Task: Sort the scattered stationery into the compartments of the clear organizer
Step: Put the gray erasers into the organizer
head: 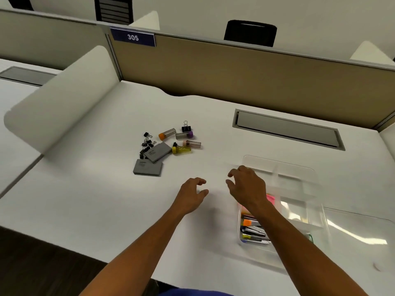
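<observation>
Both hands over the white desk (96, 199), holding nothing. Left hand (192, 194) has fingers loosely curled and empty; right hand (245, 184) likewise, hovering at the near-left edge of the organizer (299, 189). Organizer's near-left compartment holds capped tubes and pink notes (271, 198). Loose stationery lies well apart, farther left: two grey pads (147, 167), a cluster of black clips (146, 145), four tubes (183, 142), one larger clip (185, 126).
</observation>
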Demonstrator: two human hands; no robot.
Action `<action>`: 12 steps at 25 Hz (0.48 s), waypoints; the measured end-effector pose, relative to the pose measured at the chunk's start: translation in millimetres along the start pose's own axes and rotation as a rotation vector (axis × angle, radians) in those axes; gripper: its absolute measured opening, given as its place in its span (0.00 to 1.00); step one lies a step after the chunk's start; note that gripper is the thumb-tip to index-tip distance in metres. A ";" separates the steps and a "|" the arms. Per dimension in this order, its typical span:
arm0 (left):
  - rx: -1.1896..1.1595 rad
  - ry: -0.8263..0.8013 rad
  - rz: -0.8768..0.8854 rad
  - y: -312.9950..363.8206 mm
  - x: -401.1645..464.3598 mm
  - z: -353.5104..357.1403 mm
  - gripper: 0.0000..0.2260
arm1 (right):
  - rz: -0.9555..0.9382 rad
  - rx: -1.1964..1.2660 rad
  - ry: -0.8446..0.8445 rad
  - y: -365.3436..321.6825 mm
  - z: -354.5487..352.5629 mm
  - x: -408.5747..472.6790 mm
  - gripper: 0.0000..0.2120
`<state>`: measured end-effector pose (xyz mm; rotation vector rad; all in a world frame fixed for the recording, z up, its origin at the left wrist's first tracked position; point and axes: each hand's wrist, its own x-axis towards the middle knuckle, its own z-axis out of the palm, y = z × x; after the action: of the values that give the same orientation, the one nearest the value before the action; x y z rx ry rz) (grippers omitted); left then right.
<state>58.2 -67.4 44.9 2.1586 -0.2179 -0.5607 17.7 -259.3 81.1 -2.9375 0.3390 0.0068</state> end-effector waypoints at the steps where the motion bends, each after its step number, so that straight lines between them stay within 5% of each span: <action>1: -0.003 0.026 -0.008 -5.1 0.5 -8.1 0.17 | -0.025 0.014 -0.012 -10.9 1.1 3.5 0.12; 12: -0.010 0.278 -0.081 -72.2 20.7 -119.7 0.20 | -0.441 0.021 -0.382 -145.9 19.9 80.9 0.30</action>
<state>129.1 54.8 43.1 2.2138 0.0246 -0.3001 129.8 -134.3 86.0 -2.8361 -0.3591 0.4890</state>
